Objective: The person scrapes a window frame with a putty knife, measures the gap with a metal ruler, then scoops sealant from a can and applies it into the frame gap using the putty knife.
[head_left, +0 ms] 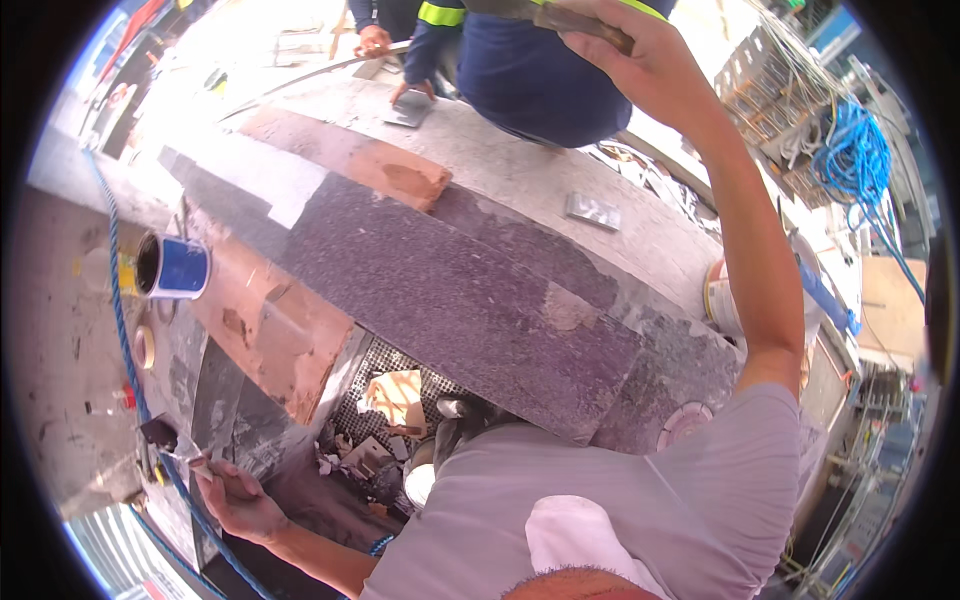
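Observation:
My right hand is raised at the top, closed round the brown wooden handle of a tool; its grey far part runs to the picture's upper edge, so its kind is unclear. Low at the left, my left hand grips a putty knife with a short dark blade, beside a blue rope. Between my hands lies a long speckled purple-grey stone slab. Reddish boards lie left of it, smeared with grey. Neither tool touches the slab.
A co-worker in navy clothing crouches beyond, a hand on a flat grey plate. A blue can stands left; a white bucket stands right. A metal block sits on the ledge. Broken pieces lie by my feet.

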### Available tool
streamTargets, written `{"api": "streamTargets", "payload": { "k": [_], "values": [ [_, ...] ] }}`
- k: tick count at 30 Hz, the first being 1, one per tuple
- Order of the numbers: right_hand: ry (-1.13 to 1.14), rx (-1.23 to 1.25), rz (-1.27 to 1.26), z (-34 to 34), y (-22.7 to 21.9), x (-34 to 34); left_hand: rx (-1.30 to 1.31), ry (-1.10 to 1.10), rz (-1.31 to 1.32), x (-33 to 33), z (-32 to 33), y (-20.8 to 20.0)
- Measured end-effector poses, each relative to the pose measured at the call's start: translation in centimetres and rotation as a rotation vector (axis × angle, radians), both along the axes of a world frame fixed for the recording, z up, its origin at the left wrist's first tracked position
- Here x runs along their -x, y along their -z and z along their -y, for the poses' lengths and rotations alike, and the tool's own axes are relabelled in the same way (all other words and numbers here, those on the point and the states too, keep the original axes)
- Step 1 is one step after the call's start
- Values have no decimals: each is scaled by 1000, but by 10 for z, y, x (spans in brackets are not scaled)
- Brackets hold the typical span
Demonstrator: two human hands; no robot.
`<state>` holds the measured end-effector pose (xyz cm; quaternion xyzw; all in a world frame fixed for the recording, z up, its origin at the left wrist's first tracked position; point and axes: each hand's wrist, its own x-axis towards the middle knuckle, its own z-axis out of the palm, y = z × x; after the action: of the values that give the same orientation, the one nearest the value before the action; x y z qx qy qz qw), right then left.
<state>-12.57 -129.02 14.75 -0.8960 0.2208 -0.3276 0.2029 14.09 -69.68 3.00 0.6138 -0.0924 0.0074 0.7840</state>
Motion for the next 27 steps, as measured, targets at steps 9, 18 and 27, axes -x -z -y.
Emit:
{"api": "streamTargets", "payload": {
  "k": [9,18,27],
  "values": [
    [115,-241,27,36,20,72,9,144,1,-35,34,-1],
    [-146,-344,-73,6,34,-48,17,-91,-59,29,-23,-2],
    [-676,57,-283,-92,-36,-198,-38,-137,-311,158,-95,12]
  ]
}}
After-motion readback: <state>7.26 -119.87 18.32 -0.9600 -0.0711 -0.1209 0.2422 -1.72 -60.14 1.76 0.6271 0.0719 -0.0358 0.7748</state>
